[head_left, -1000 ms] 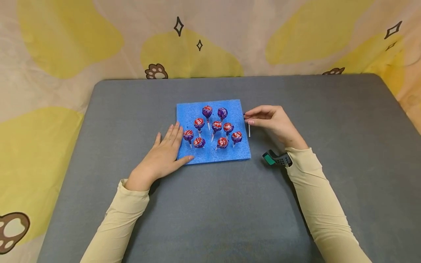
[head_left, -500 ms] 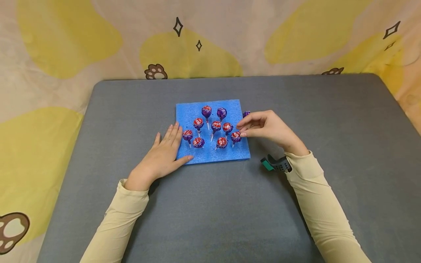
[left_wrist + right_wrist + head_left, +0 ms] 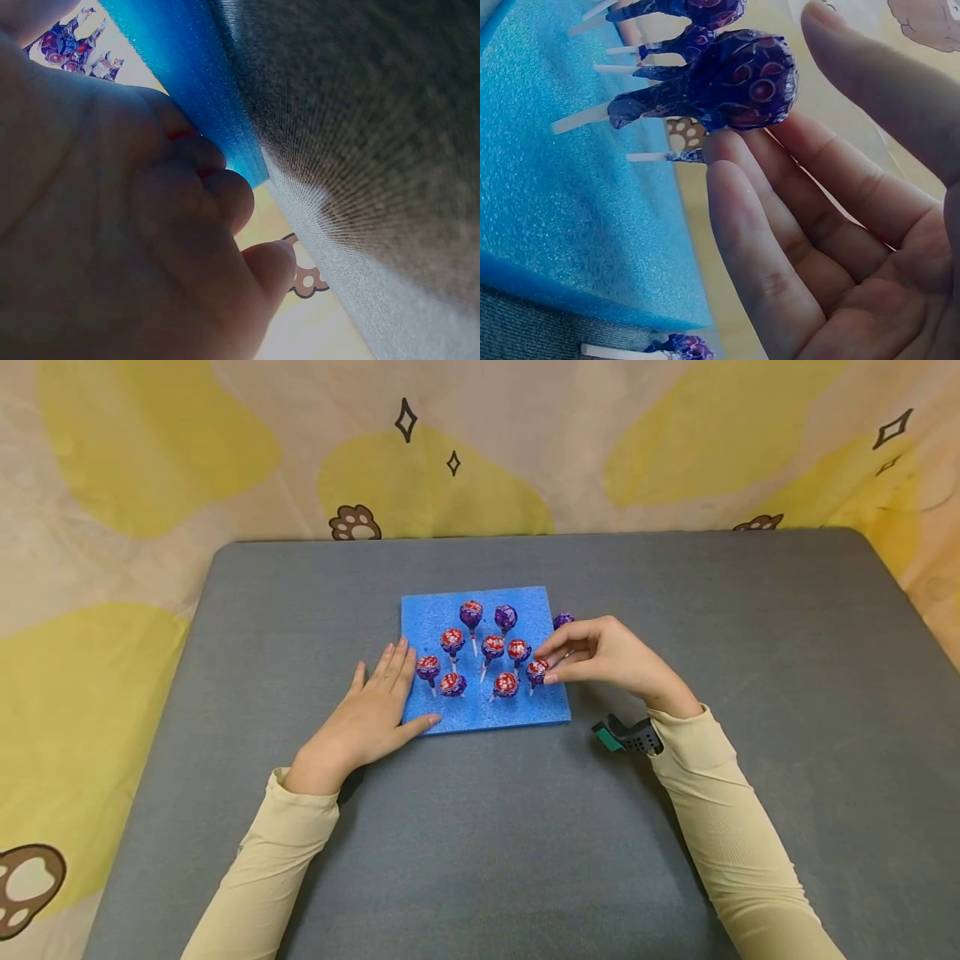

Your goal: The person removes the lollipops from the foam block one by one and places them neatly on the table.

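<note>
Several lollipops in red and purple wrappers, such as the middle one (image 3: 492, 647), stand on white sticks in a blue foam board (image 3: 480, 717). My left hand (image 3: 369, 714) lies along the board's left edge, fingers straight, thumb over the front left corner. Around the rightmost standing lollipop (image 3: 750, 82), my right hand (image 3: 600, 656) has its thumb and fingers spread. In the right wrist view a gap shows between thumb and wrapper, while the fingertips are at the candy's other side. Another lollipop (image 3: 564, 620) lies on the table right of the board, partly behind the right hand.
The dark grey table (image 3: 480, 843) extends around the board on all sides. Behind it hangs a yellow and cream cloth (image 3: 480, 443) with paw prints. A black strap with a green piece (image 3: 626, 737) hangs at the right wrist.
My right hand has left the lollipop lying beside the board, which it was holding, and moved nearer and left to the rightmost standing lollipop. The left hand has stayed in place.
</note>
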`<action>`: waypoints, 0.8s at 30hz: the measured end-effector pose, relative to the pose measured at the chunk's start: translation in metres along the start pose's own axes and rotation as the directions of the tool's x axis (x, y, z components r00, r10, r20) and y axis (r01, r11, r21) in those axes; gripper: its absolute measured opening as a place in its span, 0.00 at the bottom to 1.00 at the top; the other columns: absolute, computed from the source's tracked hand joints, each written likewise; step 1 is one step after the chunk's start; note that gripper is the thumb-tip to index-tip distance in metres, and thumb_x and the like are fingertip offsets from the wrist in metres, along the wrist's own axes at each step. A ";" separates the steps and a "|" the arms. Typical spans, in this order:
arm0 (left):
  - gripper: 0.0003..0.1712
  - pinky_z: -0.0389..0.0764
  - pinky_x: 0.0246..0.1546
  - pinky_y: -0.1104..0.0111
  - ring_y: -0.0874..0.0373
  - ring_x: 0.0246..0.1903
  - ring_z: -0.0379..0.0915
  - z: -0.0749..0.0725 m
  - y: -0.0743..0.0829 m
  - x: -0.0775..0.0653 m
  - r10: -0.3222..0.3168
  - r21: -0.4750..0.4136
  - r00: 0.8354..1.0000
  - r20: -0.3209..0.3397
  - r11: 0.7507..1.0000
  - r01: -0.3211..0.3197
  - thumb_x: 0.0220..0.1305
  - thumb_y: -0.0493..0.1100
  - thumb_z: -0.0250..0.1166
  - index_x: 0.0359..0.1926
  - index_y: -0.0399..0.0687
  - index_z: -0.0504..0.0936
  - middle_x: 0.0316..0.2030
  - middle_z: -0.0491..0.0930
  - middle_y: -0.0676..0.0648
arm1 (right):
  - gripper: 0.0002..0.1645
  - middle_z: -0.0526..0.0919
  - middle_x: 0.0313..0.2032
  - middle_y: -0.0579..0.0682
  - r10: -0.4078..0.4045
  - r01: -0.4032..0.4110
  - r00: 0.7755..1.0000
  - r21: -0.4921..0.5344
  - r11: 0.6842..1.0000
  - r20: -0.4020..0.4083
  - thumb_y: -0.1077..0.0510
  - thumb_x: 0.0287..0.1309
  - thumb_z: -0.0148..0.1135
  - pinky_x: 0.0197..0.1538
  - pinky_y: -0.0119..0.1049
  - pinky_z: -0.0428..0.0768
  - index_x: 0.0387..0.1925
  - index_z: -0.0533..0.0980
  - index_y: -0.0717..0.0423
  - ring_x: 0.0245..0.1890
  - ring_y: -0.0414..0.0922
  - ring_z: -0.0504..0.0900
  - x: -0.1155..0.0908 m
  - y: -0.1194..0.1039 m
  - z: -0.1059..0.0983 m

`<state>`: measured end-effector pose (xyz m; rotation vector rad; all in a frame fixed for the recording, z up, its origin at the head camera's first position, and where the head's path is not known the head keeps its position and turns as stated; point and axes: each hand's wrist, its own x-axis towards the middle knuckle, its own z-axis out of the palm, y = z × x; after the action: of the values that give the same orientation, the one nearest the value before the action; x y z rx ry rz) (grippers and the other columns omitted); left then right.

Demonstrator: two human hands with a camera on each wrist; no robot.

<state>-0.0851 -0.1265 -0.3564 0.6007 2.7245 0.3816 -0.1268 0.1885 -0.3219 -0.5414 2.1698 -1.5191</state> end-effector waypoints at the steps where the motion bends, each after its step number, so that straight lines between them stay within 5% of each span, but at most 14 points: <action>1: 0.53 0.33 0.66 0.44 0.46 0.71 0.25 0.000 0.000 0.000 0.000 -0.001 1.000 0.001 1.000 0.000 0.65 0.64 0.52 0.73 0.36 0.37 0.73 0.30 0.39 | 0.18 0.84 0.38 0.56 0.008 -0.008 1.000 -0.010 1.000 0.007 0.63 0.49 0.71 0.43 0.35 0.80 0.42 0.80 0.67 0.36 0.45 0.85 0.000 0.000 0.000; 24: 0.53 0.34 0.66 0.44 0.46 0.71 0.25 0.000 0.001 -0.001 0.002 -0.005 1.000 -0.005 1.000 -0.002 0.65 0.63 0.53 0.73 0.35 0.38 0.73 0.31 0.38 | 0.16 0.84 0.37 0.55 0.030 -0.028 0.999 -0.064 0.998 0.028 0.65 0.48 0.71 0.41 0.35 0.81 0.41 0.80 0.66 0.35 0.46 0.84 0.003 0.003 0.001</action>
<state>-0.0842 -0.1263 -0.3555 0.6026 2.7265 0.3911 -0.1288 0.1872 -0.3258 -0.5466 2.2003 -1.4224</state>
